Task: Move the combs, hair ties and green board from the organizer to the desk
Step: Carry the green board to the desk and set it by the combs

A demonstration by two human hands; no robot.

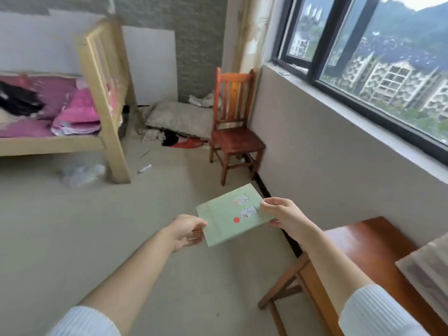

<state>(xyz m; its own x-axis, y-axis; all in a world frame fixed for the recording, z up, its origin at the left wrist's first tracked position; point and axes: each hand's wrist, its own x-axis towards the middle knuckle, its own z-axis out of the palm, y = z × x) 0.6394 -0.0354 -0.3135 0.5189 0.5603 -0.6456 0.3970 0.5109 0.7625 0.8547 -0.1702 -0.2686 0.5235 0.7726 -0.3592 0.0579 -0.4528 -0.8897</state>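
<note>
I hold the green board (231, 214) out in front of me with both hands, in the air above the bare floor (72, 226), so nothing carries it but my fingers. My left hand (185, 231) pinches its near-left corner, thumb on top and fingers curled beneath. My right hand (282, 213) pinches the right edge, thumb lying on the top face and fingers below. The board is tilted, its far corner higher than the one by my left hand, and its face shows two white cartoon stickers and a red dot. The desk (368, 251), reddish-brown and glossy, stands to my right under the window (363, 57); the board is not on it and hangs well to the left of the desk's far corner, beside rather than above the top. A pale grey flat thing (429, 267) lies on the right part of the desk, cut off by the frame, and I cannot tell what it is. Beyond the board a wooden chair (234, 127) stands against the wall, with a heap of cloth on the floor left of it, and a bed (72, 98) with pink bedding stands at the far left. My sleeves (373, 314) are white and ribbed, pushed up my forearms.
</note>
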